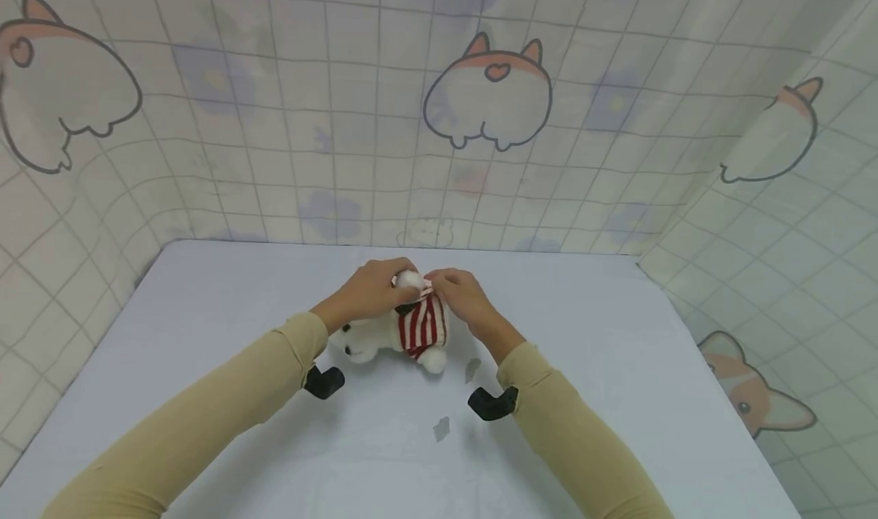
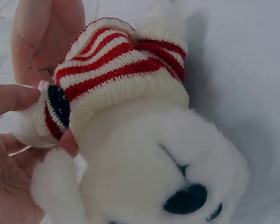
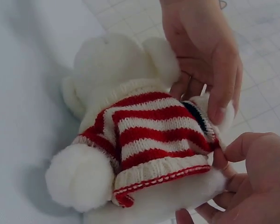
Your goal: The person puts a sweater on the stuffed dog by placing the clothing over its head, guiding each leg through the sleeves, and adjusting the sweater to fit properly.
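Observation:
A white plush bear (image 1: pixel 362 339) in a red-and-white striped knit sweater (image 1: pixel 421 324) lies on its side on the white table (image 1: pixel 583 328), head toward the left. My left hand (image 1: pixel 376 290) grips its upper arm at the sleeve, thumb and fingers on either side of the dark-banded cuff (image 2: pixel 59 105). The white paw (image 1: pixel 409 280) pokes out past that cuff. Close by, my right hand (image 1: pixel 465 298) pinches the sweater's edge under the sleeve; in the right wrist view its thumb and forefinger meet at the red knit. The bear's dark nose (image 2: pixel 185 199) shows in the left wrist view.
Two small grey patches (image 1: pixel 442 428) mark the tabletop in front of the bear. A tile-patterned curtain (image 1: pixel 370 123) with corgi drawings hangs behind and along the sides. Black wrist mounts (image 1: pixel 492 404) stick out below both sleeves.

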`<action>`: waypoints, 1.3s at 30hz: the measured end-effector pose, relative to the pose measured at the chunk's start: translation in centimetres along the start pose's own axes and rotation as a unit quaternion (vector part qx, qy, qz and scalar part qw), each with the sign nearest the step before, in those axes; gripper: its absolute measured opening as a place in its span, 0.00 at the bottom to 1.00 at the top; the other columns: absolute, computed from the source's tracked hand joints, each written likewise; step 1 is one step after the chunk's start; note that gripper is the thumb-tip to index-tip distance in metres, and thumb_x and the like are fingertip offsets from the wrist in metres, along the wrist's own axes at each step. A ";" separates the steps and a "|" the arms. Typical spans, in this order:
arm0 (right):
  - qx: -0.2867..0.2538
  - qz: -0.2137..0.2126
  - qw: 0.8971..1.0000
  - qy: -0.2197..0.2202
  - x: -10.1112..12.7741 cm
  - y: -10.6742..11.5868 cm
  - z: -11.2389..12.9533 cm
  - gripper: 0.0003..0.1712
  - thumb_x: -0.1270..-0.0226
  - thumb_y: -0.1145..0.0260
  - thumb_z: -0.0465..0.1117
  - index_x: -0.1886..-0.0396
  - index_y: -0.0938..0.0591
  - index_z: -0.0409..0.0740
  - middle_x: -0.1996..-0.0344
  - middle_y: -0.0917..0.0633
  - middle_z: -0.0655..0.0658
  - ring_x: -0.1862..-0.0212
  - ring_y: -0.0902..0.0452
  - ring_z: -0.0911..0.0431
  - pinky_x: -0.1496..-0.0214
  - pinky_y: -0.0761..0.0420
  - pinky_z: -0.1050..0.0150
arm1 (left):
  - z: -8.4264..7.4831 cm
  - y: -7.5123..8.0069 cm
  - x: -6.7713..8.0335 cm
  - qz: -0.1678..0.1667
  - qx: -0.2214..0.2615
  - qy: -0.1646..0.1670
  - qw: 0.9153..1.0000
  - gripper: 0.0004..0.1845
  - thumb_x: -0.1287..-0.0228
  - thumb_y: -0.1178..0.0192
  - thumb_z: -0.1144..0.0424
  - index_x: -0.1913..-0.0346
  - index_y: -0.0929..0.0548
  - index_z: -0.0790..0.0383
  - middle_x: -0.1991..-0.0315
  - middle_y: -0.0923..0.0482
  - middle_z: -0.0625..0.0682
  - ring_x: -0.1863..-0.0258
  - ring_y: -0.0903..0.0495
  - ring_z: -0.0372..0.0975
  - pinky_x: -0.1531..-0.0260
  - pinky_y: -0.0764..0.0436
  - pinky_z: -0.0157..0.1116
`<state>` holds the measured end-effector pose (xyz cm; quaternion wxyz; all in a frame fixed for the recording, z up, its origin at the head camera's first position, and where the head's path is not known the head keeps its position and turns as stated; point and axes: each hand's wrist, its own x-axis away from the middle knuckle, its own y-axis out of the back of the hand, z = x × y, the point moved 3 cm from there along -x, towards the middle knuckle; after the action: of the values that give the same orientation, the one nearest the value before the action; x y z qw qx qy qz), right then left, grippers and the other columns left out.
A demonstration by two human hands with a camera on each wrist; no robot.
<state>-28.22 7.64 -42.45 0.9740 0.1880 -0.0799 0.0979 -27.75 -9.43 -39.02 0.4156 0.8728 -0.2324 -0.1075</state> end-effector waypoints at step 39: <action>0.173 0.058 0.981 0.059 0.7 0.1 0.7 0.38 0.37 0.35 0.59 0.31 0.32 0.48 0.30 0.31 0.44 0.28 0.39 0.48 0.29 0.35 0.46 | 8.8 -0.5 6.1 0.037 0.129 0.144 0.980 0.52 0.52 0.32 0.35 0.27 0.45 0.48 0.28 0.41 0.56 0.31 0.39 0.51 0.36 0.35 0.57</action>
<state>-27.64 7.57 -41.67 0.9223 0.3431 -0.0152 0.1774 -25.70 -18.12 -44.90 0.3327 0.9161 -0.2137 0.0658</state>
